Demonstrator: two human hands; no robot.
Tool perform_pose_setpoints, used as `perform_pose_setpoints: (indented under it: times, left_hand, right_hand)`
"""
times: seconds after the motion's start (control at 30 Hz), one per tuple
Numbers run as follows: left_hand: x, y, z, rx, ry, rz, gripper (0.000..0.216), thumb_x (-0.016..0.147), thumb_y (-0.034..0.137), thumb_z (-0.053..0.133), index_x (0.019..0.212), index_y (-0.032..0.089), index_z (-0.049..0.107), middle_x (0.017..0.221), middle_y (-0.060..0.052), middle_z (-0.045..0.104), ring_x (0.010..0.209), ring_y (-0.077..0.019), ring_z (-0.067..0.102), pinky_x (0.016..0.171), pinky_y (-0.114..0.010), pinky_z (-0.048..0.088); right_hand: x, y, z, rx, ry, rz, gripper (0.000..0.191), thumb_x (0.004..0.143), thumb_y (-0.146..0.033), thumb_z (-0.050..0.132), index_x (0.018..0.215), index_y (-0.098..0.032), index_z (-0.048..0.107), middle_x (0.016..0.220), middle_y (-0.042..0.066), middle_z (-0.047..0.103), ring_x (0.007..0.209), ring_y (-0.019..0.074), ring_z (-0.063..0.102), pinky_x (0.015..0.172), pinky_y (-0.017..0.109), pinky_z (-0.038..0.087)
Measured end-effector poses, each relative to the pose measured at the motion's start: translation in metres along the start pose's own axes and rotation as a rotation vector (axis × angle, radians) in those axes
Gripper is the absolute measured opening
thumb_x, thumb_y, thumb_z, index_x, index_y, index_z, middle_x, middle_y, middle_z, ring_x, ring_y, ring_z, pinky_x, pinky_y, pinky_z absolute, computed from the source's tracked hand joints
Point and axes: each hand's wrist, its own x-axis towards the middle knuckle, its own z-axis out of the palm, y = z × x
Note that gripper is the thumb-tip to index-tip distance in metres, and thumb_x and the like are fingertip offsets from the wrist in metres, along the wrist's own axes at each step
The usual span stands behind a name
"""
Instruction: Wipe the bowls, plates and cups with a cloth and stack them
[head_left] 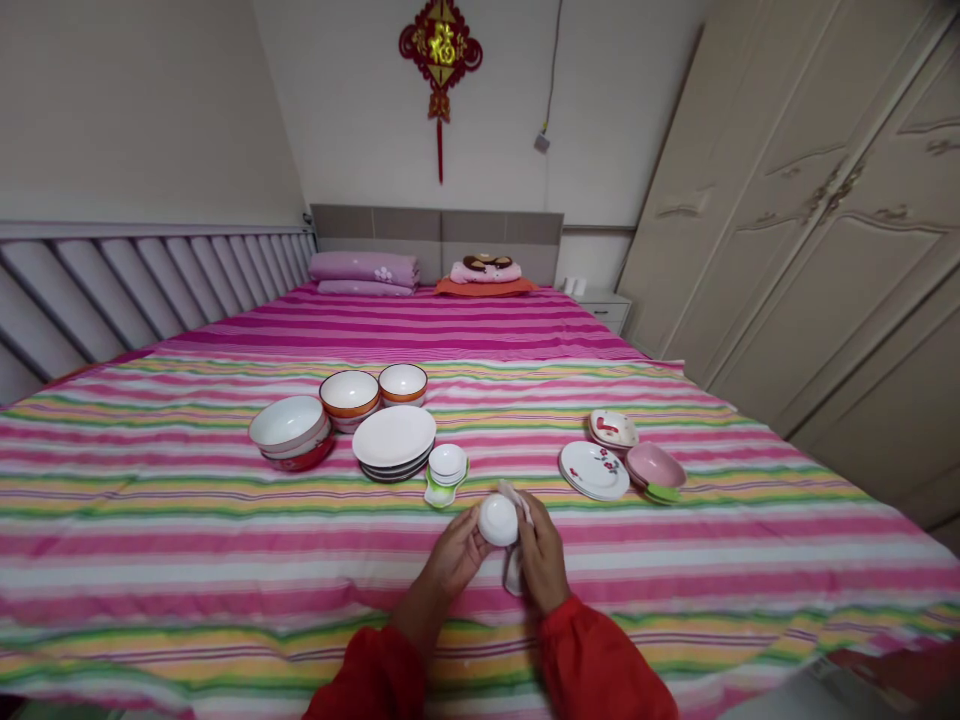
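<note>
A small white bowl (498, 520) is held over the bed, its round underside seeming to face me. My left hand (456, 552) grips the bowl's left edge between thumb and fingers. On the other side, my right hand (543, 548) is closed on a pale cloth (514, 572), pressing it to the bowl's right edge. Part of the cloth hangs below the hand. Just beyond my left hand, small white bowls (448, 461) are stacked on a green and white dish (442, 494). White plates (395, 437) lie piled to their left.
Stacked bowls (349, 392) stand at the left, with a large white bowl (291, 424) nearest. Flowered plates (594, 470), a patterned square dish (613, 428) and a pink bowl (657, 464) sit at the right. A striped sheet (300, 570) covers the bed. A wardrobe (817, 240) rises at right.
</note>
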Motion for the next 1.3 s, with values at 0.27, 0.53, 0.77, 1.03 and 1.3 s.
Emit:
perform_pose_setpoints:
  times: [0.27,0.53,0.77,1.03,1.3]
  left_hand:
    - [0.000,0.002,0.007,-0.114,0.052,0.012,0.010,0.082,0.016,0.064,0.091,0.014,0.065,0.089,-0.006,0.073,0.078,-0.0139,0.068,0.073,-0.023,0.052]
    - [0.000,-0.001,0.006,-0.003,-0.046,0.051,0.021,0.073,0.015,0.072,0.093,0.013,0.067,0.094,-0.005,0.071,0.087,-0.0132,0.065,0.082,-0.021,0.048]
    - [0.000,-0.003,0.004,0.024,-0.029,0.008,0.012,0.075,0.018,0.072,0.085,0.014,0.067,0.071,-0.003,0.069,0.066,-0.0122,0.064,0.069,-0.023,0.050]
    - [0.002,-0.002,0.006,-0.023,-0.056,0.032,0.019,0.080,0.022,0.067,0.096,0.014,0.067,0.097,-0.010,0.073,0.088,-0.0202,0.067,0.088,-0.035,0.049]
    - [0.003,-0.001,0.006,-0.018,-0.079,0.029,0.027,0.082,0.021,0.064,0.109,0.016,0.064,0.115,-0.009,0.068,0.103,-0.0186,0.063,0.095,-0.032,0.046]
  right_hand:
    - [-0.035,0.010,-0.005,-0.350,0.001,-0.405,0.042,0.091,-0.014,0.038,0.127,-0.028,0.054,0.129,0.010,0.054,0.123,0.0253,0.046,0.099,0.049,0.043]
    - [-0.004,-0.014,0.015,-0.567,-0.254,-0.629,0.043,0.082,-0.007,0.045,0.120,-0.023,0.058,0.121,0.011,0.059,0.123,0.0269,0.043,0.099,0.048,0.042]
    - [0.042,-0.020,0.017,-0.481,-0.173,-0.123,0.019,0.079,-0.016,0.045,0.080,-0.018,0.064,0.079,0.007,0.061,0.080,0.0224,0.053,0.076,0.036,0.044]
    - [0.011,-0.013,0.003,0.303,0.023,0.360,0.040,0.076,-0.057,0.063,0.086,-0.018,0.063,0.078,0.001,0.065,0.073,0.0175,0.057,0.067,0.026,0.045]
    - [0.007,-0.034,0.009,0.677,0.132,0.597,0.049,0.061,-0.050,0.079,0.091,-0.016,0.063,0.079,0.004,0.068,0.069,0.0193,0.062,0.064,0.031,0.049]
